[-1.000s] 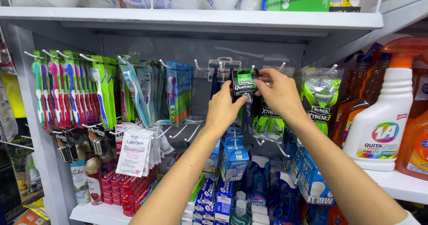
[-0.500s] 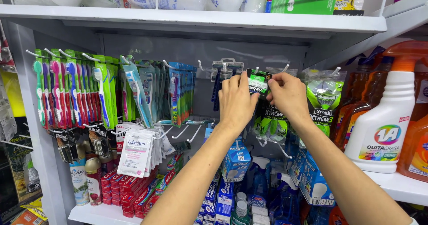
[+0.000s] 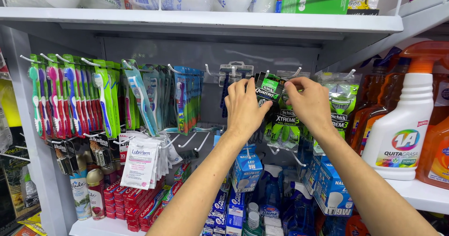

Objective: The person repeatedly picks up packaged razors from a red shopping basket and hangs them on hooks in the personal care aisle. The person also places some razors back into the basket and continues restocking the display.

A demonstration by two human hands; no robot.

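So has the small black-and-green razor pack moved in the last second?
Yes. The black-and-green razor pack has gone up and right, from below the peg hooks to level with them.

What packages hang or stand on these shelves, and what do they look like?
Razor pack: small black and green card, held by left hand and right hand at a hook.
Razor bags: clear with bright green, hanging just below.
Toothbrush packs: tall, multicoloured, hanging far left.
Spray bottle: white, orange trigger, right shelf.
Bulb boxes: blue and white, below.
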